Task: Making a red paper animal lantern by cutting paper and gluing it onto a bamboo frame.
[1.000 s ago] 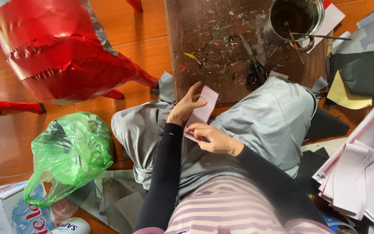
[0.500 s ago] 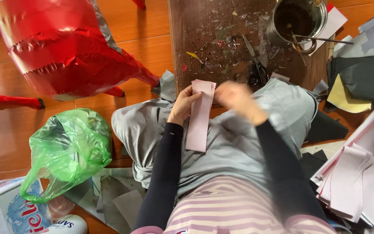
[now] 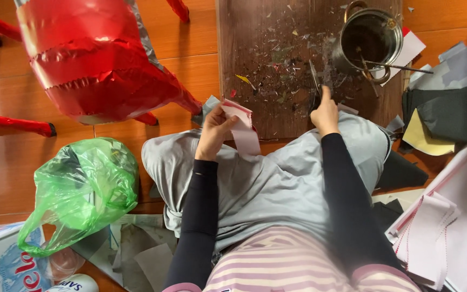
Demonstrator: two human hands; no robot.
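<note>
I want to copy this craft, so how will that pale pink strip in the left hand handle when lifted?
The pink strip probably flops: below the left hand's grip its free end hangs down over the lap. It seems light, since a thumb-and-finger pinch carries it. Its edges look stitched or pinked, like fabric, so it likely bends without creasing.

I've got just the one view here, the head camera, worn up top and looking almost straight down over my own lap. The striped top fills the bottom edge, my sleeves run up the middle, so the lens sits close above the body. It faces forward and down toward the dark wooden board (image 3: 277, 65) at the top centre, the metal pot (image 3: 371, 40) at its right. The red chair (image 3: 98, 65) marks the upper left limit, the green plastic bag (image 3: 82, 189) the lower left, fabric pieces (image 3: 449, 108) the right.
</note>
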